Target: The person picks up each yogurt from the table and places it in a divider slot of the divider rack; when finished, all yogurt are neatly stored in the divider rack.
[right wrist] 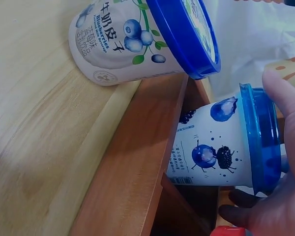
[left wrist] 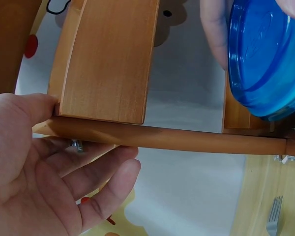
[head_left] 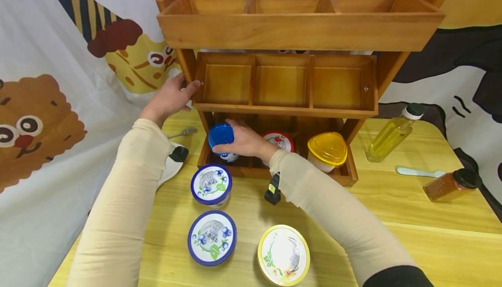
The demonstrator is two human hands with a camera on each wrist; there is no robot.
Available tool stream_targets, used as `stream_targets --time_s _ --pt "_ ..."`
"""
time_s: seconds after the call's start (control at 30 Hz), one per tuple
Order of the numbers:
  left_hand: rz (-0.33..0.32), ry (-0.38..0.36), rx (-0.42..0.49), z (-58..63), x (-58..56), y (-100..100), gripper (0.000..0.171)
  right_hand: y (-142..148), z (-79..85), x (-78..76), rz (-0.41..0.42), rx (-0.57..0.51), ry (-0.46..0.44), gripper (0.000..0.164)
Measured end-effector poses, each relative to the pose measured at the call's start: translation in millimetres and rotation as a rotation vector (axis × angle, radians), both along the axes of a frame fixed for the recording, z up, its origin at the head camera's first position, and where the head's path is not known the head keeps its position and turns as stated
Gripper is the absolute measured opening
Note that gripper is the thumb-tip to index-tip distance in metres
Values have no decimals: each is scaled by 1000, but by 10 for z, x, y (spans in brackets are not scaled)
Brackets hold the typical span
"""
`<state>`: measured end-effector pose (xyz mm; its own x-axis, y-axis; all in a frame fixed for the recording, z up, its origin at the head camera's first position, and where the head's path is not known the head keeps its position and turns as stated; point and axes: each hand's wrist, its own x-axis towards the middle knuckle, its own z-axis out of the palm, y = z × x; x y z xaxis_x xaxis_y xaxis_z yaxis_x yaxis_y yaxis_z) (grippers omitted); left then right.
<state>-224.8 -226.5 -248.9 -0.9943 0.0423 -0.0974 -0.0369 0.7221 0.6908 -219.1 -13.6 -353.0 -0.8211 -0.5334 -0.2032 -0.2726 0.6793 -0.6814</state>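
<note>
- Table (head_left: 245,210): pale wood, beneath both hands.
- Wooden rack (head_left: 298,32): three tiers, directly ahead of the person; left hand at its left side, right hand at its bottom tier.
- Left hand (head_left: 170,97): grasping the rack's left side post beside the middle tier, thumb on the inner side, fingers curled round the outer side.
- Right hand (head_left: 249,141): grasping the blue-lidded cup by its lid, thumb and fingers on opposite sides.
- Oil bottle (head_left: 392,136): on the table, well to the right of the right hand, outside the rack.
- Blueberry tubs, one (head_left: 211,184) just nearer the person than the right hand, the other (head_left: 212,238) nearer still; both dark-blue-rimmed.
- Yellow-rimmed tub (head_left: 283,255): well nearer the person than the right hand.
- Blue-lidded cup (head_left: 221,134): in the right hand, at the bottom tier's left compartment; cannot tell if its base touches the floor.
- Yellow-lidded cup (head_left: 327,149): same tier, right of the right hand.
- Red-lidded cup (head_left: 278,138): between them, partly behind the right wrist.
- Fork (head_left: 184,132): on the table, just below the left hand.
</note>
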Motion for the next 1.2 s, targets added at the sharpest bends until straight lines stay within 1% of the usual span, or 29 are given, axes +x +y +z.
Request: stream_targets --time_s 0.2,0.33,0.47,0.6,0.83,1.07,1.2 --pt "2 -1 -9 7 6 9 74 45 17 14 5 -17 43 104" --pt "0 -2 -16 12 9 7 74 98 34 28 11 -6 80 105" --pt "0 -7 -15 17 13 12 73 167 62 49 17 10 140 105" --pt "-3 0 -22 18 11 15 72 256 133 80 24 -8 197 102" --pt "-10 2 -14 16 -1 17 72 452 281 207 43 -42 208 95" --pt "-13 6 -20 7 1 13 72 643 375 380 110 -93 264 87" --pt "0 -10 -19 7 8 24 73 762 442 504 141 -135 271 85"
